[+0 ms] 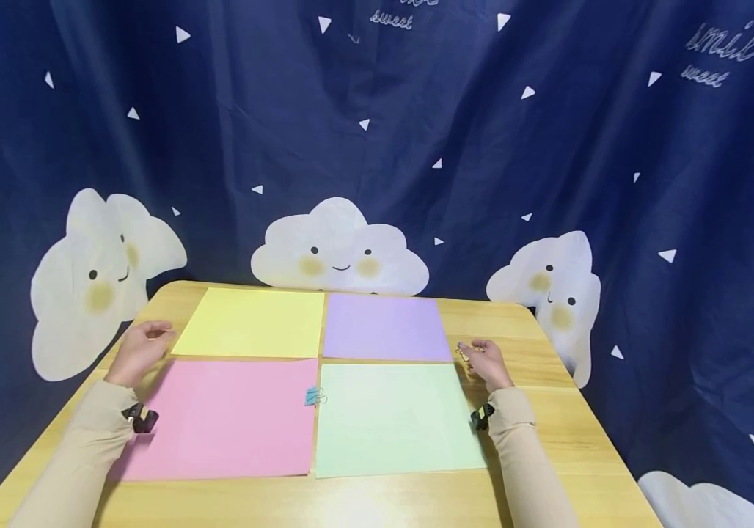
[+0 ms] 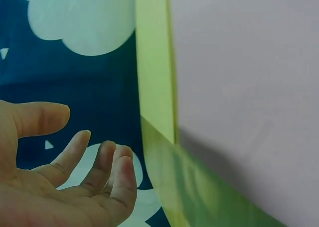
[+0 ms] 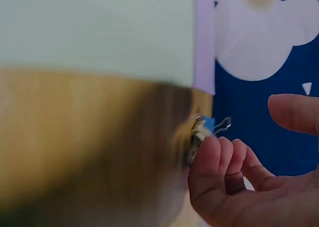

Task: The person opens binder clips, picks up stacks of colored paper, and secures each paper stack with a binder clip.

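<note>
A light-blue binder clip (image 1: 312, 397) lies across the gap between the pink sheet (image 1: 225, 422) and the mint-green sheet (image 1: 397, 418). My right hand (image 1: 488, 363) is beside a small group of binder clips (image 1: 463, 353), just right of the purple sheet (image 1: 386, 326). In the right wrist view, a blue clip (image 3: 209, 122) and a pale clip (image 3: 201, 132) show past the fingertips; the thumb stands well apart from the bent fingers. Loosely curved and holding nothing, my left hand (image 1: 142, 352) hovers near the table's left edge, left of the yellow sheet (image 1: 258, 323).
The four-sided arrangement of sheets covers the middle of the wooden table (image 1: 350, 502). Behind it hangs a dark blue curtain (image 1: 377, 161) printed with white clouds and triangles. Bare wood shows along the right side and the front.
</note>
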The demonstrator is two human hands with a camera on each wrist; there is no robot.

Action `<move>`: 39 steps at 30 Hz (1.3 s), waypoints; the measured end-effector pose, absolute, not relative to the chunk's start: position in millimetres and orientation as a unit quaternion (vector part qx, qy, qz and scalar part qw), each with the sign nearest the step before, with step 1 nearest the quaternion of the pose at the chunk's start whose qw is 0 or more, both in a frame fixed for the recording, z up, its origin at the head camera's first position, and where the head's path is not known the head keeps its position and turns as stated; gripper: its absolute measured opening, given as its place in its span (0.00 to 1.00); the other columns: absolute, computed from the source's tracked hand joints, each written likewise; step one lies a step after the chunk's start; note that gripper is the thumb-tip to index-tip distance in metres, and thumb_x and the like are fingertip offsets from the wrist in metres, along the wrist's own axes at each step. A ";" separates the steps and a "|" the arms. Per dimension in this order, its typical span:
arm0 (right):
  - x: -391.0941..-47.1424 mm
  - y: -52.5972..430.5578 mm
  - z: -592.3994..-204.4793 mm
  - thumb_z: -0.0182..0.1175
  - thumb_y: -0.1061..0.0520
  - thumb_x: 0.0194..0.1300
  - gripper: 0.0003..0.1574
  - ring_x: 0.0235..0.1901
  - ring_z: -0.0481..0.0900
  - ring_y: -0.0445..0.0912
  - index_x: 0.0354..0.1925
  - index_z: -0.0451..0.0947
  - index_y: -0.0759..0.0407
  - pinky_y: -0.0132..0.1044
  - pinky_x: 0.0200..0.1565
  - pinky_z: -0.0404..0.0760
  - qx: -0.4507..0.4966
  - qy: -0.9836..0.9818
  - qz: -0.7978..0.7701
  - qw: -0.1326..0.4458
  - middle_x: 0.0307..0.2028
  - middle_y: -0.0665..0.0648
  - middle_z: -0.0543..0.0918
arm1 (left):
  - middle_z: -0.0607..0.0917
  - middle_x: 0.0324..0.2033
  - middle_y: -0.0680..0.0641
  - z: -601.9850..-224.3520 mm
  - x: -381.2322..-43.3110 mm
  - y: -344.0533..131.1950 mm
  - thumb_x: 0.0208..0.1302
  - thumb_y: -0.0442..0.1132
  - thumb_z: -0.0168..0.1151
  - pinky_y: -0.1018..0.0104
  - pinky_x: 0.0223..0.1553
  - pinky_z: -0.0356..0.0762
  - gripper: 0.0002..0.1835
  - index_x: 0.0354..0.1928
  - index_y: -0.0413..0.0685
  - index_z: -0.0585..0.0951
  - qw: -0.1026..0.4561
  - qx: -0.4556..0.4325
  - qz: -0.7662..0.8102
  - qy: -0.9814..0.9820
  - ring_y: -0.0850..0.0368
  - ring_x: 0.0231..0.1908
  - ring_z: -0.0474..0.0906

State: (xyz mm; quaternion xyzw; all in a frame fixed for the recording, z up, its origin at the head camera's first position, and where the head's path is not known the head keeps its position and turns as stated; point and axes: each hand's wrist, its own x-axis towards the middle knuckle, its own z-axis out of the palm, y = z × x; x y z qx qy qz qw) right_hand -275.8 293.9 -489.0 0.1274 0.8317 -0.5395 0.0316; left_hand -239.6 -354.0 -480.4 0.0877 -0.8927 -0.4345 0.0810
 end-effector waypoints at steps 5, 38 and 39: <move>-278.5 300.4 -495.4 0.55 0.52 0.78 0.37 0.37 0.77 0.47 0.71 0.57 0.74 0.32 0.34 0.80 0.140 0.834 -0.533 0.035 0.78 0.71 0.59 | 0.74 0.62 0.20 -486.8 -247.6 -354.9 0.77 0.41 0.51 0.63 0.47 0.73 0.28 0.66 0.22 0.70 0.069 0.081 -0.423 -0.900 0.27 0.59 0.73; -292.1 314.4 -505.4 0.59 0.64 0.72 0.13 0.25 0.79 0.39 0.47 0.79 0.76 0.29 0.29 0.85 0.156 0.800 -0.579 0.018 0.76 0.68 0.66 | 0.70 0.44 0.18 -492.2 -282.1 -335.4 0.65 0.44 0.49 0.38 0.44 0.72 0.28 0.47 0.15 0.71 -0.026 0.108 -0.246 -0.963 0.22 0.45 0.67; -292.6 314.6 -505.6 0.60 0.64 0.72 0.14 0.25 0.79 0.39 0.48 0.79 0.76 0.29 0.28 0.85 0.156 0.800 -0.579 0.020 0.76 0.68 0.66 | 0.69 0.44 0.17 -491.7 -282.6 -333.9 0.66 0.44 0.49 0.38 0.43 0.72 0.29 0.48 0.14 0.71 -0.031 0.113 -0.245 -0.962 0.22 0.45 0.66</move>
